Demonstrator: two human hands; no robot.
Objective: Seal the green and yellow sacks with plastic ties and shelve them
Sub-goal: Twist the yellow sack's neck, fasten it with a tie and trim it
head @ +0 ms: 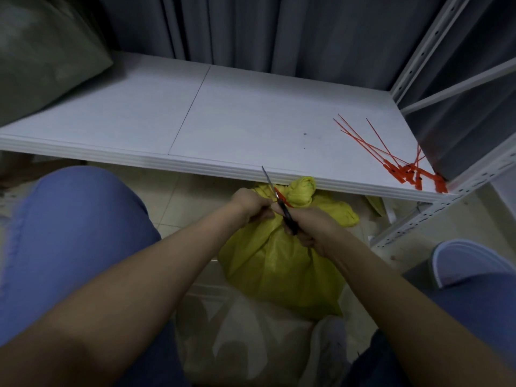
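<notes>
Scissors [282, 202] sat gripped in the right hand [312, 227] at the yellow sack [279, 269]'s tied neck, which the left hand [251, 203] clutched below the shelf [223, 121].

One yellow sack [282, 263], centre of frame. One green sack [42, 51], upper left. One pair of scissors [279, 199], centre. One orange tie [282, 195] at yellow sack's neck. Loose bundle of orange ties [402, 166] on shelf [223, 118], right; about five, exact count unclear. Two hands: left [251, 203], right [312, 224]. One white shoe [463, 261], lower right.
</notes>
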